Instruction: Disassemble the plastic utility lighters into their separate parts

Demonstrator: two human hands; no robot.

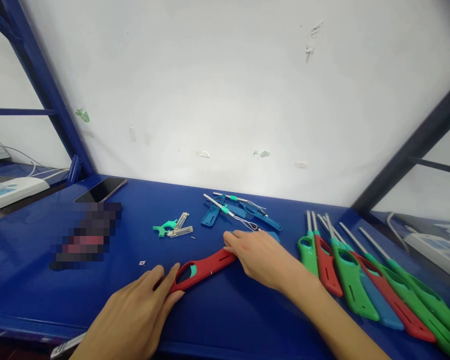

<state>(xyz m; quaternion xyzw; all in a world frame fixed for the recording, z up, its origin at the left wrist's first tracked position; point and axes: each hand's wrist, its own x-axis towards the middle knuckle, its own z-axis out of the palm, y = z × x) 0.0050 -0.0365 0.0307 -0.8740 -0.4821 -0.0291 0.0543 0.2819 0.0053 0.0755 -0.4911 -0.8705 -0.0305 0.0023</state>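
Observation:
A red gas lighter (210,267) with a green trigger lies across the blue table in front of me, held at both ends. My left hand (135,305) pinches its loop end between thumb and fingers. At the far end of the handle, my right hand (258,255) grips with fingers and thumb; that tip is covered. No metal barrel shows on this lighter. Behind it lie blue lighter shell halves (211,214), metal barrels with wires (228,212), green triggers (168,227) and clear fuel tanks (180,231).
Several whole lighters in green, red and blue (354,280) lie in a row at the right. A phone (101,190) and a blurred dark object (86,240) are at the left. A white wall (225,100) and blue frame posts (52,85) bound the table (41,280).

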